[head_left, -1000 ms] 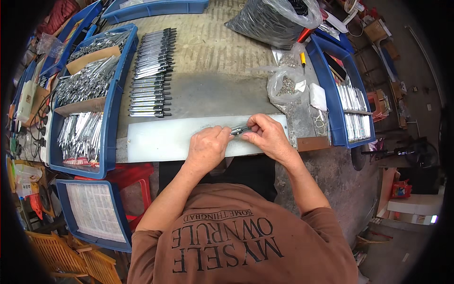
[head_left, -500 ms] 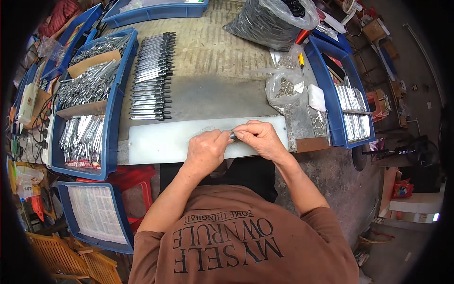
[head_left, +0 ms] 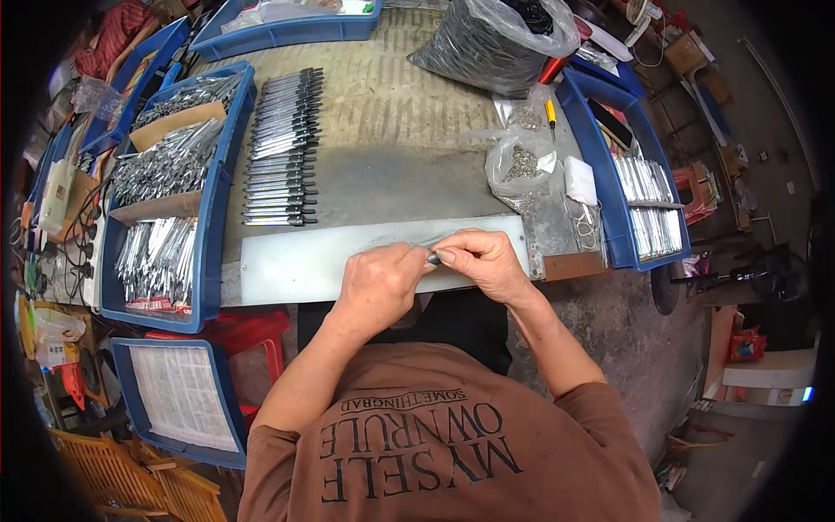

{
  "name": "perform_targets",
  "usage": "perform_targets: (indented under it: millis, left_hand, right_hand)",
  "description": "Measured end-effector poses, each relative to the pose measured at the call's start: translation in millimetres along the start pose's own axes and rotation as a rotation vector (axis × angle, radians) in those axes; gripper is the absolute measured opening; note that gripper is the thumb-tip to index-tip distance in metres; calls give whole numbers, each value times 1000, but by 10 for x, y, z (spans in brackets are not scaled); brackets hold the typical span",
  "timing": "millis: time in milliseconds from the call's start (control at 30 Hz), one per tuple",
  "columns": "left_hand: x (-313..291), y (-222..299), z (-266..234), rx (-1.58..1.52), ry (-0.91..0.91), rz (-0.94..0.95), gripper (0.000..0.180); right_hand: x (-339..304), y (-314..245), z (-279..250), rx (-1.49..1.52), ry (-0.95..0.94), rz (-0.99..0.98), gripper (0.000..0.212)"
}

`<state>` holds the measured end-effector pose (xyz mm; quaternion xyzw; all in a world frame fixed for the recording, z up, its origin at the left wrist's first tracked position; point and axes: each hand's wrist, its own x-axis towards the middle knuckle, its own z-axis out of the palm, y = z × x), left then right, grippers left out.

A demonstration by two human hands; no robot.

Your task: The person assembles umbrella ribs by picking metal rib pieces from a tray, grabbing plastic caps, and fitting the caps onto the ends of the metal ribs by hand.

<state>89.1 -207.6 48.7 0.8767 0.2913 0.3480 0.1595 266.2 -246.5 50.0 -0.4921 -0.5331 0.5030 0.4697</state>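
Over a pale white board (head_left: 304, 265) at the table's front edge, my two hands meet. A small dark grey rounded piece (head_left: 433, 258) shows between them. My right hand (head_left: 484, 261) pinches it between thumb and fingers. My left hand (head_left: 379, 283) is closed against its other side, and the fingers cover whatever else is there. Beyond the board on the left lies a neat row of slim silver rods with black ends (head_left: 280, 165), side by side.
A divided blue tray (head_left: 210, 235) full of metal rods stands left; another blue tray (head_left: 616, 217) stands right. Nearby are a bag of small metal parts (head_left: 522, 165), a yellow-handled tool (head_left: 551, 113) and a big bag of dark pieces (head_left: 474, 56). A red stool (head_left: 274, 335) sits below.
The hands stay together over the board, with the fingers shifted slightly and more of the dark piece showing. The whole view has tilted a little.
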Motion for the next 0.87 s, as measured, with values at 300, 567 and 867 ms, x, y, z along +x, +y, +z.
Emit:
perform_targets:
  millis: [300, 567, 867]
  left_hand:
    - [-18, 44, 38, 100, 28, -24, 13]
    - [-23, 22, 18, 70, 17, -46, 14]
    - [-22, -53, -50, -46, -29, -14, 13]
  right_hand:
    - [-43, 27, 112, -97, 129, -39, 16]
    - [-25, 12, 66, 97, 84, 161, 17]
    - [9, -30, 39, 61, -15, 24, 16]
